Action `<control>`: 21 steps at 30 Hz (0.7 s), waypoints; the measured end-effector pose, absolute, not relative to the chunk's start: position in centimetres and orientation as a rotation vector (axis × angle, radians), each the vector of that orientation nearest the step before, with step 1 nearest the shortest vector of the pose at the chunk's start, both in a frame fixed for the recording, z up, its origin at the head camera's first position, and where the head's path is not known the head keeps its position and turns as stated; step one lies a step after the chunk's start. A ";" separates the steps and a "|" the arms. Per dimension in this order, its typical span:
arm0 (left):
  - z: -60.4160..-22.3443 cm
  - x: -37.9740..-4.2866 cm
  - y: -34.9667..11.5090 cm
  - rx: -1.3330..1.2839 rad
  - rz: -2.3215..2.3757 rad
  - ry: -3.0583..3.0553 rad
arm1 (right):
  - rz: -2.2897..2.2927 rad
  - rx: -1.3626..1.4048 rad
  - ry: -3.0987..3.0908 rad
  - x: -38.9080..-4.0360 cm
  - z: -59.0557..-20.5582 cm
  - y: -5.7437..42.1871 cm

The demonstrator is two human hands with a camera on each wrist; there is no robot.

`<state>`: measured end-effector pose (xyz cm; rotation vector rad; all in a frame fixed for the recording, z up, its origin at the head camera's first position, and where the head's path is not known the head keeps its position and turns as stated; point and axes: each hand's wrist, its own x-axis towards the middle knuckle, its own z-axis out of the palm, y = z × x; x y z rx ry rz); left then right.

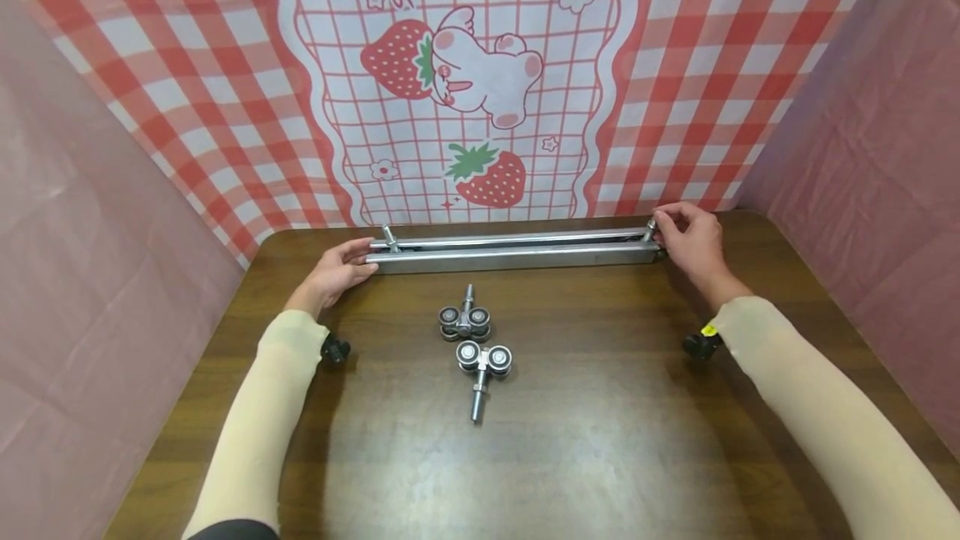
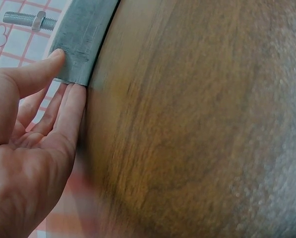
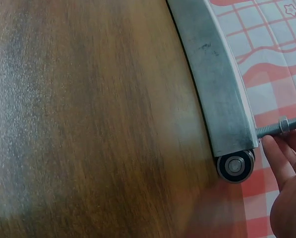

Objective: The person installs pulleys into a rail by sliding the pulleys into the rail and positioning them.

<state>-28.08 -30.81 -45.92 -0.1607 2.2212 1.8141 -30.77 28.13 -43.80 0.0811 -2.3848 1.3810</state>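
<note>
A long metal channel rail (image 1: 517,259) lies across the far part of the table, its slot facing up. My left hand (image 1: 330,275) grips its left end, thumb on the front face (image 2: 81,47). From the slot near that end rises a threaded bolt with a nut (image 2: 38,21). At the right end, my right hand (image 1: 693,244) pinches the bolt (image 3: 271,130) of a roller trolley. One trolley wheel (image 3: 235,167) pokes out of the rail's end; the rest is hidden inside. Two more roller trolleys, one behind (image 1: 465,323) and one nearer (image 1: 482,358), lie mid-table, bolts pointing opposite ways.
Brown wood-grain table (image 1: 585,415) under everything. A checked strawberry-print cloth (image 1: 487,90) hangs right behind the rail, and pink cloth walls stand at the left (image 1: 97,190) and right (image 1: 862,148).
</note>
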 end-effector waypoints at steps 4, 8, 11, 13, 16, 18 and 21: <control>-45.8 -28.1 -30.8 -0.165 1.811 2.219 | 1.374 0.072 -2.395 -30.7 -43.8 28.1; -45.6 -27.9 -30.8 -0.170 1.803 2.219 | 1.377 0.082 -2.400 -30.8 -43.8 27.9; -45.5 -27.8 -30.8 -0.169 1.798 2.223 | 1.354 0.101 -2.408 -30.8 -43.8 27.7; -45.6 -27.9 -30.8 -0.161 1.798 2.225 | 1.341 0.112 -2.410 -30.8 -43.8 27.5; -45.8 -28.0 -30.8 -0.143 1.788 2.240 | 1.323 0.123 -2.426 -30.9 -43.9 27.3; -45.9 -28.1 -30.9 -0.135 1.784 2.250 | 1.326 0.132 -2.436 -31.0 -44.0 27.0; -46.0 -28.0 -30.8 -0.130 1.779 2.258 | 1.331 0.147 -2.447 -31.0 -44.1 26.6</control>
